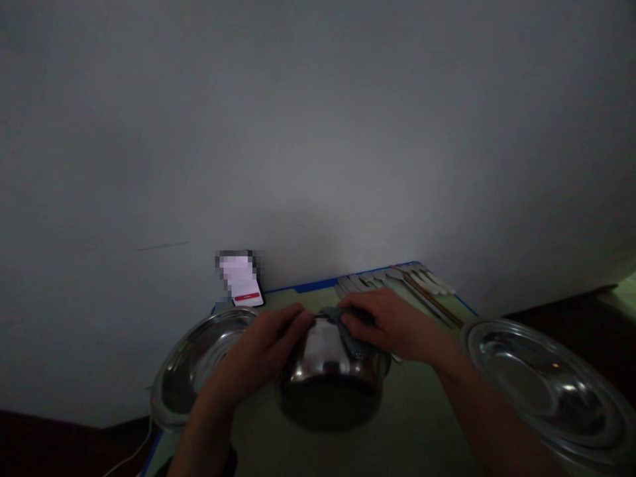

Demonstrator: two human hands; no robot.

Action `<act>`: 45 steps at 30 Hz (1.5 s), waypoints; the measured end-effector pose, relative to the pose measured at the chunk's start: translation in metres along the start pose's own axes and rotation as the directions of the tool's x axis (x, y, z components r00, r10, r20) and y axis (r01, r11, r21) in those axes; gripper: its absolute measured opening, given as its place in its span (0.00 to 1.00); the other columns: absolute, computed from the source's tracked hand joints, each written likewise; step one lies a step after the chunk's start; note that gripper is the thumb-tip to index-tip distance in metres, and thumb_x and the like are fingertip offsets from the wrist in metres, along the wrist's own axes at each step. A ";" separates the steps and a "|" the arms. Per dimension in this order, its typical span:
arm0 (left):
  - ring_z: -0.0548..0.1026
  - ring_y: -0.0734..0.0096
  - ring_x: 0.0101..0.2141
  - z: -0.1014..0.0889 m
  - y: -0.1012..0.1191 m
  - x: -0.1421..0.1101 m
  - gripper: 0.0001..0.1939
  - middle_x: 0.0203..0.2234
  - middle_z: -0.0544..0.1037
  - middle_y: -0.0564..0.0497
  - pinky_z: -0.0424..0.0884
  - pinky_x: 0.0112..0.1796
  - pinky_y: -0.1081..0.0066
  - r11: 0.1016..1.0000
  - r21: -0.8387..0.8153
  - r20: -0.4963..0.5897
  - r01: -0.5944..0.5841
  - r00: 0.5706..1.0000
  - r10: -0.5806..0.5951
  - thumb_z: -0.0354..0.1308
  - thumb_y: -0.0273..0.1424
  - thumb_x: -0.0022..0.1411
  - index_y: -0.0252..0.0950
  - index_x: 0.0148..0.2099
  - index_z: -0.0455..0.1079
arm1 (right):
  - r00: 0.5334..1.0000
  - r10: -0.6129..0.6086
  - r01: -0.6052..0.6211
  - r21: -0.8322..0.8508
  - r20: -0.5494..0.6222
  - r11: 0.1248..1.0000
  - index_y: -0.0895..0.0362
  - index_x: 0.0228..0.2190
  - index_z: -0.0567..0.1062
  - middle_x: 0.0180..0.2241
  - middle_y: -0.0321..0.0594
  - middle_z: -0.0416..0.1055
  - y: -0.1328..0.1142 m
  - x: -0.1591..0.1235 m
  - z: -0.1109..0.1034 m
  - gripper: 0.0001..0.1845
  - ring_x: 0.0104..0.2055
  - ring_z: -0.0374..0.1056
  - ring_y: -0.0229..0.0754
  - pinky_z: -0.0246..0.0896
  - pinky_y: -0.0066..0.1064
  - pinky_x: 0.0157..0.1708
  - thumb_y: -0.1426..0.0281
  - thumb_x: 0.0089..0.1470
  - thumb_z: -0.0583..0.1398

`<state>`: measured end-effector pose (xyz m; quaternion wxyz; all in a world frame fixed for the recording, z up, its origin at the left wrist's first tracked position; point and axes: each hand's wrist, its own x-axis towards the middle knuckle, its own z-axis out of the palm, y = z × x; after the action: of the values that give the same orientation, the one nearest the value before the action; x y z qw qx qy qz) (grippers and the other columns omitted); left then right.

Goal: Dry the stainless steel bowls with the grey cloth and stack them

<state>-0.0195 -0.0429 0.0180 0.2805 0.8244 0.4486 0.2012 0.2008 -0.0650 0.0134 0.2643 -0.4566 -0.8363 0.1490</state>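
Note:
A shiny steel pot (322,371) is tilted between my hands above the table, its dark base turned down towards me. My left hand (278,334) grips its left edge with closed fingers. In my right hand (370,318) a grey cloth (358,344) is bunched and pressed against the pot's upper right side. The pot's inside and my left fingertips are hidden.
A steel basin (166,391) stands at the left and another steel basin (541,391) at the right. Several pieces of cutlery (422,281) lie along the back edge of the greenish table (412,430). A lit phone (243,278) leans on the wall (318,146).

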 end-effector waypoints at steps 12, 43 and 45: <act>0.68 0.71 0.23 0.005 -0.004 0.000 0.23 0.19 0.71 0.54 0.63 0.25 0.73 0.981 -0.188 -0.126 0.043 0.990 -0.068 0.48 0.48 0.62 0.38 0.24 0.66 | 0.999 0.032 -0.028 0.120 -0.032 0.992 0.57 0.33 0.74 0.30 0.39 0.74 0.007 0.000 -0.005 0.13 0.31 0.67 0.38 0.56 0.29 0.32 0.67 0.61 0.51; 0.72 0.69 0.30 0.008 -0.017 0.001 0.20 0.25 0.77 0.53 0.68 0.33 0.70 0.869 -0.483 -0.160 0.112 0.964 -0.213 0.55 0.50 0.57 0.37 0.30 0.72 | 0.969 0.128 -0.058 0.307 -0.213 0.950 0.56 0.31 0.72 0.28 0.36 0.72 0.010 0.003 -0.003 0.12 0.31 0.65 0.37 0.57 0.28 0.31 0.65 0.60 0.52; 0.72 0.70 0.30 0.008 -0.020 0.001 0.20 0.26 0.77 0.53 0.68 0.33 0.71 0.842 -0.531 -0.192 0.093 0.955 -0.226 0.55 0.50 0.57 0.37 0.31 0.72 | 0.959 0.135 -0.041 0.348 -0.250 0.937 0.56 0.32 0.72 0.28 0.36 0.72 0.011 0.003 -0.003 0.12 0.31 0.66 0.38 0.58 0.28 0.31 0.64 0.60 0.52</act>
<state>-0.0269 -0.0357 -0.0010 0.4489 0.6467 0.4771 0.3906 0.2083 -0.0568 0.0113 0.4436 -0.4575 -0.7327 0.2388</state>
